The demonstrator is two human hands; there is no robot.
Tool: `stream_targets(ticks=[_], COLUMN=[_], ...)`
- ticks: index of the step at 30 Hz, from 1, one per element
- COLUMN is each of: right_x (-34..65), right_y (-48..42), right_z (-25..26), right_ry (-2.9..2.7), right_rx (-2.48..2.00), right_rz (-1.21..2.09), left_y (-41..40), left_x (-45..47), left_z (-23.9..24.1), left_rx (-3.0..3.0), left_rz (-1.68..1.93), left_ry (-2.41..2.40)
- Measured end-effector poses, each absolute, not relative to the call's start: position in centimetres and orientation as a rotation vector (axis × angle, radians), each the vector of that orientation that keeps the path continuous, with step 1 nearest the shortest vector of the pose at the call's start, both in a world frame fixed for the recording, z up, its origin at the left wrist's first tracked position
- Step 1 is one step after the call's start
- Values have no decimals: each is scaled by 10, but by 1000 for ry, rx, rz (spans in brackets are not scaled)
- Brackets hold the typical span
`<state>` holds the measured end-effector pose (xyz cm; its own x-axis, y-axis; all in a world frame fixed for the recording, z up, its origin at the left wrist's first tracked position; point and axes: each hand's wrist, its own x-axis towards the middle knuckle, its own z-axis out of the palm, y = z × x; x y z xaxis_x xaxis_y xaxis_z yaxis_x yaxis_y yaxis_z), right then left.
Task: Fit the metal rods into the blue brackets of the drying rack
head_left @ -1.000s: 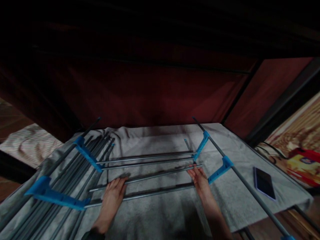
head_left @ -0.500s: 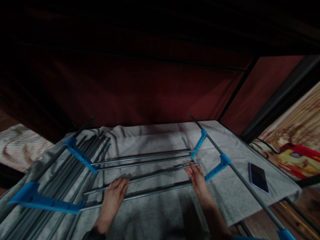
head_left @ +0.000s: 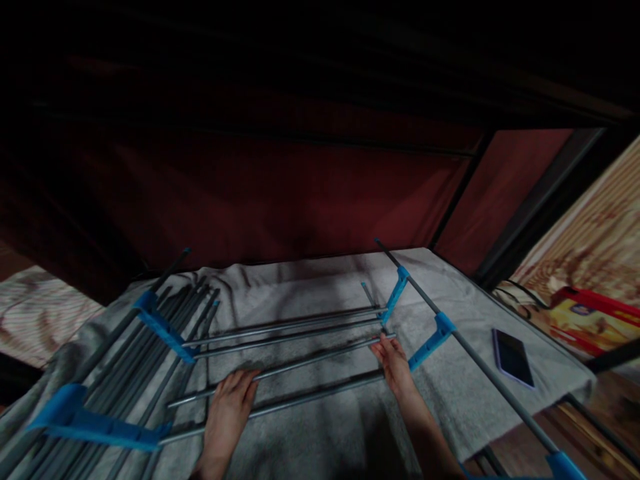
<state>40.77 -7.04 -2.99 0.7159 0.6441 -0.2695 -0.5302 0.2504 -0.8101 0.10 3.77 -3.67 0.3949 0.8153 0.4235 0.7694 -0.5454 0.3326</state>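
Blue plastic brackets (head_left: 165,327), two left, two right, flank four slim grey metal rods (head_left: 315,358); left hand (head_left: 230,413) and right hand (head_left: 394,365) grip the third-farthest.

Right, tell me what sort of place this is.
Probably a dim room in a home: a gray cloth lies under metal tubes, a smartphone rests on the cloth, and a red-and-yellow package sits off to the right.
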Motion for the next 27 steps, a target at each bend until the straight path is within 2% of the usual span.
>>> stream_targets(ticks=[27], right_x=[421], right_y=[-74], right_z=[-39], right_ry=[-203], right_rx=[-1069], right_rz=[838], left_y=[39], left_x=[10], left_z=[-27], left_rx=[2563], left_rz=[747], left_ry=[1507])
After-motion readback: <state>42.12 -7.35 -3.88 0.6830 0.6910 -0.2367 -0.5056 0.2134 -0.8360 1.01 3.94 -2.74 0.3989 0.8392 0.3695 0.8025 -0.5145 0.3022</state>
